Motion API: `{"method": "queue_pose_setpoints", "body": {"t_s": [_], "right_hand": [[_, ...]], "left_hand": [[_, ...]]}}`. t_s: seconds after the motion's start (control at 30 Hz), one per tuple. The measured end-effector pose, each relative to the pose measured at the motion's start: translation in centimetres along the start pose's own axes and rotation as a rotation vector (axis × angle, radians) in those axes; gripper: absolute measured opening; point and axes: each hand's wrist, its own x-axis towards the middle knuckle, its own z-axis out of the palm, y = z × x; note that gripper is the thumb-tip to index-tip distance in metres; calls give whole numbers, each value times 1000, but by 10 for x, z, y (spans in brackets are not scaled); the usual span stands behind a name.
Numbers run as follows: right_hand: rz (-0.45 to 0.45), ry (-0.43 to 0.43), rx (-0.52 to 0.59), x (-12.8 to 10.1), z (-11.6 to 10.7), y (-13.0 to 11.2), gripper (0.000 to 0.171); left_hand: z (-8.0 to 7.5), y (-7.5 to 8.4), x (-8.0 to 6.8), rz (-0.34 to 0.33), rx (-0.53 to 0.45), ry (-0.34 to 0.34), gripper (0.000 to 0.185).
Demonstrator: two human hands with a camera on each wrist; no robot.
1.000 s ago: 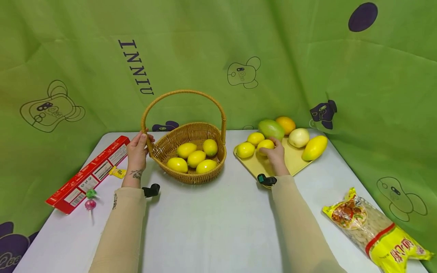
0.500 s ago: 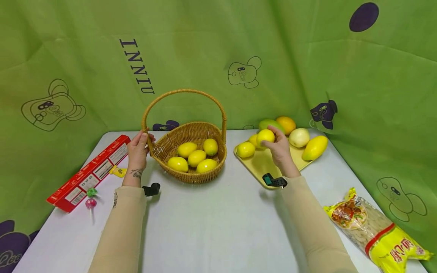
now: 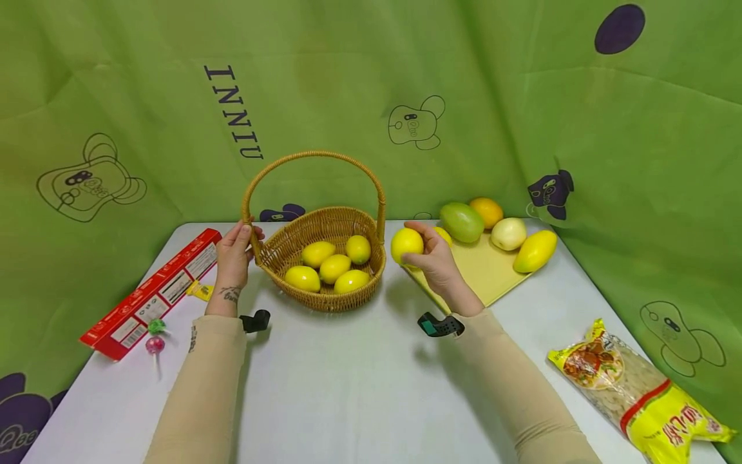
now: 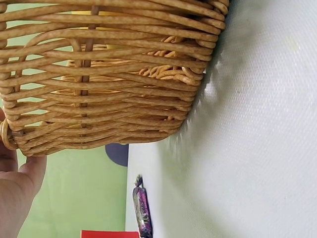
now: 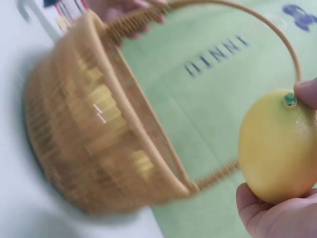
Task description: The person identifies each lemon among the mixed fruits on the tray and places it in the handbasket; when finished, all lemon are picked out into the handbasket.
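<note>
Green printed cloth backdrop hung behind a pale grey desk (image 3: 348, 374). Far left: long red cardboard box (image 3: 152, 295), lollipops just beside it. Left hand (image 3: 234, 256) had its grip curled round the base of the round woven wicker basket's (image 3: 321, 258) handle on its left side, basket resting on the desk with four yellow lemons inside (image 3: 330, 267). Right hand (image 3: 431, 258) had its grip clamped on a single yellow lemon (image 3: 406, 244), fingers and thumb wrapped round it, lifted off the desk. Key relation: that lemon sat just right of the basket's right rim, near rim height, so the basket opening lay directly to its left and slightly below; right hand was the nearer one. Lemon's long axis looked roughly upright. Right of that: yellow flat cutting board (image 3: 487, 270) with more fruit along its far edge, then a clear-and-yellow noodle packet (image 3: 637, 393) at the right edge of the desk.
</note>
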Motion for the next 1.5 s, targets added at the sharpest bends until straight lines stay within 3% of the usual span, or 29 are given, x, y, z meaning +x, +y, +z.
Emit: {"method": "queue_pose_setpoints", "body": {"t_s": [0.2,0.43,0.7,1.07,1.27,1.5], "right_hand": [[37,-104,-32,4,35,16,65],[105,-166,-49,10,73,29,66],[70,-190,51,13,87,38,64],[-41,-105,153,6,53,20,61],[-114,-19,168,12,5,19,55],[-106,-33,23,28,-53,30,52]], "left_hand": [[1,2,0,0,-8,-10,22],[1,2,-1,-3,-16,-13,24],[1,-1,1,7,-17,-4,35],[1,-3,2,20,4,19,31],[1,-3,2,14,1,24,41],[1,-3,1,10,31,40,30]]}}
